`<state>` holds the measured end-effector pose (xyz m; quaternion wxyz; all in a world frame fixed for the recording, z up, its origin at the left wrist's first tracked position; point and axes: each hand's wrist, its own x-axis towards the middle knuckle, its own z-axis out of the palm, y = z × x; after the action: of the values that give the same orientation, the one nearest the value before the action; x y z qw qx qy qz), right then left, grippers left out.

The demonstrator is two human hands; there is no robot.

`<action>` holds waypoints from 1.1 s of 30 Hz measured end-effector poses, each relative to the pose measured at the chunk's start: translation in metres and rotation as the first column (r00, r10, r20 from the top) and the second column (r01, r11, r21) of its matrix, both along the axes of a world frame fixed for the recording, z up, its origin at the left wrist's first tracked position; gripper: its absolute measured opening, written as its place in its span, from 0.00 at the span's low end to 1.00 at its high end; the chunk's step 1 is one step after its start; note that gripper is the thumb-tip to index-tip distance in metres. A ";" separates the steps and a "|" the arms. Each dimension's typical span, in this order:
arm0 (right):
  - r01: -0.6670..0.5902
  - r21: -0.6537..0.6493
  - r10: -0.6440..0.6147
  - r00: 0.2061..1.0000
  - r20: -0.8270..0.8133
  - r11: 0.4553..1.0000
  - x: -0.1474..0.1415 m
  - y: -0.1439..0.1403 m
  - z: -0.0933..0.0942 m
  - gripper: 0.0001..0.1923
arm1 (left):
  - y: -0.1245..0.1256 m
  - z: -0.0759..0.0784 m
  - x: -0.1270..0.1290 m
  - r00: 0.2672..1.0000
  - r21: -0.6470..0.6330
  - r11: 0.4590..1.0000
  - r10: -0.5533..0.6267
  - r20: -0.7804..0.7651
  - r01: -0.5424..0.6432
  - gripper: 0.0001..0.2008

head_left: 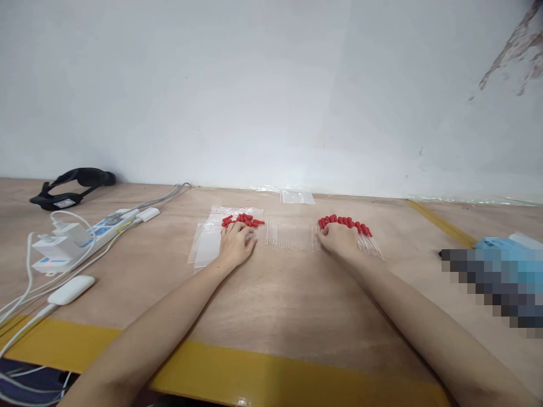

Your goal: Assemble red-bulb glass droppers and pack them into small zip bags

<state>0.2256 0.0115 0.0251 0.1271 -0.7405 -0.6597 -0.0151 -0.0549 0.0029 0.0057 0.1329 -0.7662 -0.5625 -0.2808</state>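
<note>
My left hand (236,245) rests over clear plastic zip bags (207,249), its fingers apart and reaching to a loose group of red rubber bulbs (245,217). Between my hands lies a row of thin clear dropper tubes (292,236), side by side on the table. At the right end of that row, the thumb and fingers of my right hand (339,239) are closed together; what they hold, if anything, is hidden. Droppers with red bulbs fitted (365,230) lie in a slanting row behind and to the right of that hand.
A power strip (99,230) with chargers and white cables stands at the left, near a white oval device (71,290). Behind it lies a black headset strap (74,186). A small bag (297,198) lies by the wall. Light-blue material (504,251) is at the right.
</note>
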 end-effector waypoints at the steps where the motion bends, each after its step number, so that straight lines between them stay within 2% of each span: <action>1: 0.018 -0.032 -0.018 1.000 0.003 0.999 -0.003 0.002 0.000 0.16 | 0.002 0.002 0.001 1.000 0.013 1.000 -0.001 -0.016 0.001 0.09; 5: 0.053 -0.106 -0.056 0.998 -0.023 0.993 -0.007 0.011 0.000 0.13 | 0.021 0.011 0.009 0.994 0.024 1.000 -0.012 -0.112 0.014 0.10; 11: 0.021 -0.141 -0.034 0.995 -0.091 0.990 -0.011 0.018 0.000 0.11 | 0.055 0.017 0.023 0.973 -0.110 0.993 -0.071 -0.220 0.047 0.09; 17: -0.012 -0.041 0.008 0.995 -0.100 0.999 -0.010 0.007 0.003 0.13 | 0.068 0.015 0.028 0.982 -0.157 0.986 -0.081 -0.173 0.053 0.06; 21: -0.118 0.124 0.142 0.968 -0.208 0.985 -0.004 -0.008 0.004 0.11 | 0.069 0.019 0.028 0.996 -0.135 0.990 -0.050 -0.080 0.039 0.05; 24: -0.239 0.244 0.304 0.911 -0.279 0.940 -0.001 -0.021 -0.001 0.08 | 0.062 0.024 0.030 1.000 -0.073 0.997 -0.021 0.014 0.022 0.07; 26: -0.347 0.312 0.436 0.852 -0.290 0.884 -0.001 -0.030 -0.006 0.08 | 0.048 0.025 0.033 0.992 -0.019 0.999 -0.042 0.117 0.045 0.08; 28: -0.444 0.375 0.552 0.793 -0.259 0.814 -0.004 -0.040 -0.011 0.08 | 0.026 0.021 0.037 0.943 0.020 0.985 -0.169 0.286 0.171 0.07; 30: -0.494 0.412 0.608 0.764 -0.215 0.766 -0.009 -0.052 -0.015 0.09 | 0.002 0.014 0.040 0.890 -0.036 0.952 -0.271 0.366 0.305 0.07; 33: -0.519 0.397 0.618 0.766 -0.177 0.757 -0.018 -0.066 -0.018 0.10 | -0.028 0.000 0.044 0.832 -0.125 0.897 -0.332 0.445 0.424 0.06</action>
<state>0.2072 -0.0549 0.0069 0.3430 -0.4637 -0.8164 0.0277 -0.0108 -0.0247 0.0054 -0.1323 -0.7957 -0.4413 -0.3933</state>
